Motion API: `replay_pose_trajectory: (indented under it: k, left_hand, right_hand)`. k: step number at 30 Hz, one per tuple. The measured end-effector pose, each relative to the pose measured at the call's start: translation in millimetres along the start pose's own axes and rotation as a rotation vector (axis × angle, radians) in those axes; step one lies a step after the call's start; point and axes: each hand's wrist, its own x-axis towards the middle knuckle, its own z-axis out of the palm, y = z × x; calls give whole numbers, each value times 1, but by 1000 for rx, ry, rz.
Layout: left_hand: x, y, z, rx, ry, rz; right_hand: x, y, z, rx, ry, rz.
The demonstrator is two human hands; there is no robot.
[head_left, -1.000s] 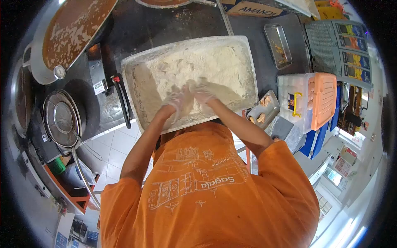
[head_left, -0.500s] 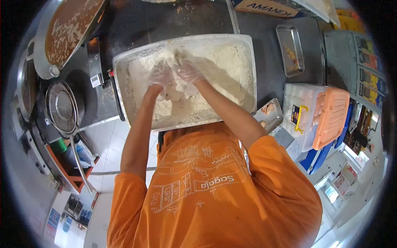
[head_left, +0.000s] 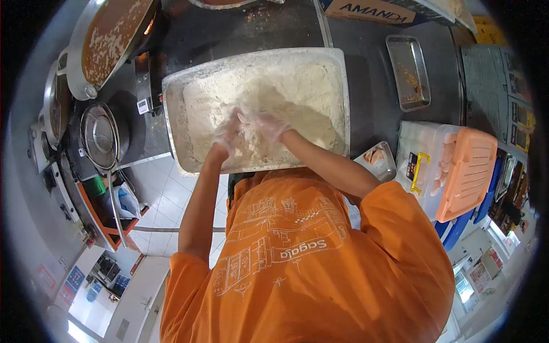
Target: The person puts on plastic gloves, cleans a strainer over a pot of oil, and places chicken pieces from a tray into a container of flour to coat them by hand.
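A large pale tub [head_left: 345, 108] of white flour [head_left: 309, 86] lies in front of my body. My left hand [head_left: 227, 136], in a clear glove dusted with flour, is low over the flour near the tub's middle, its fingers stretched away from me. Close beside it, my right hand [head_left: 272, 126], gloved too, points inward; flour dust and motion blur its fingers. Whitish clumps of flour [head_left: 250, 140] lie between and below the hands. A haze of dust hangs just beyond the fingertips. Whether anything small is under the right hand is hidden.
To the left stand a pot of brown liquid with pale bits [head_left: 111, 43] and a round strainer [head_left: 98, 136]. On the right are a metal tray with crumbs [head_left: 409, 74], a small tray with pinkish pieces [head_left: 374, 157] and a plastic box [head_left: 420, 154] with an orange lid [head_left: 466, 171].
Both hands have come down and toward me from the far part of the flour. The raised flour near the fingers has become a dust haze. The whole view has shifted slightly.
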Motion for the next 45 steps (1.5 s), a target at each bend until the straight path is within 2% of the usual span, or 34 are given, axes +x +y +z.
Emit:
replay_pose_trajectory:
  k: [1,3,4,6,7,9,10,12,13,15,16,17,18,19,21,22,23,24,25,26,27,29,30,31,32,34,35,36,37,39,40,41,43,45]
  left_hand:
    - [0,-10,-16,1,3,5]
    - [-3,-38,-49,-140,-62,38]
    - [-4,-24,-50,-140,-59,45]
    - [-6,20,-54,-242,198,-477]
    - [-24,-34,-74,-238,193,-470]
    - [33,-112,-34,554,158,-72]
    - [46,-108,-26,556,149,-58]
    - [63,-87,4,-26,-149,-114]
    - [30,-42,-9,-26,-157,-105]
    - [10,81,-3,-392,-23,-539]
    - [13,81,-15,-289,55,-584]
    - [20,77,-31,-296,48,-576]
    - [30,70,-49,51,68,-436]
    - [42,63,-59,396,88,-288]
    - [108,8,-48,239,89,-246]
    - [126,-9,-42,88,84,-216]
    - [123,-4,-31,81,72,-208]
    - [119,11,-16,-89,-69,-309]
    - [110,24,-12,-259,-213,-414]
    - [67,37,-31,420,-295,222]
    - [55,51,-49,407,-305,231]
    - [49,66,-74,1234,-638,352]
    - [46,51,-72,1216,-635,361]
    - [48,30,-66,1290,-591,253]
    - [41,29,-66,1369,-547,142]
    - [11,42,-29,1175,-625,219]
    - [18,29,-6,995,-531,190]
    - [25,12,14,812,-442,155]
    - [14,35,13,808,-449,157]
    - [-8,104,-4,202,-379,-211]
    - [7,45,-5,70,-439,113]
    - [15,21,-19,62,-448,101]
    - [41,-4,-42,603,-410,188]
    - [76,-86,-18,782,-328,278]
  right_hand:
    - [-10,-4,-10,-4,-1,-4]
    - [-49,-17,-42,-1050,167,-605]
    - [-54,-19,-56,-1055,166,-610]
    - [-49,-20,-81,-1317,13,-106]
    - [-38,22,-93,-1319,23,-107]
    - [31,93,-69,-1495,58,-243]
    - [26,67,-49,-1499,74,-240]
    - [-6,-14,1,-823,265,137]
    - [-9,-12,-4,-826,277,135]
    - [-26,-5,-21,-849,235,-513]
    - [-34,-17,-35,-858,241,-513]
    - [-41,-41,-52,-832,215,-315]
    - [-37,-59,-64,-802,187,-120]
    - [1,-31,-87,-811,191,-117]
    - [78,14,-133,-1210,423,79]
    - [95,31,-119,-1215,436,84]
    - [112,46,-98,-1339,417,-103]
    - [119,51,-86,-1462,391,-294]
    - [73,35,-70,-1476,398,-284]
    - [40,13,-56,-1365,514,-367]
    - [-4,-7,-20,-1256,631,-453]
    - [-17,41,-104,-800,202,-426]
    - [-43,14,-82,-1382,243,-99]
    - [-64,-19,-51,-1941,271,268]
    - [-55,-7,-48,-1952,276,267]
    - [-35,32,-34,-1832,-15,549]
    - [-25,32,-22,-1848,2,549]
    - [-16,37,-4,-1187,456,307]
    - [-15,47,6,-467,807,66]
    - [-16,40,-3,-322,770,61]
    - [-37,13,10,160,695,66]
    - [-56,0,14,640,597,70]
    - [-52,24,-28,551,608,4]
    - [-18,60,-76,-1273,533,448]
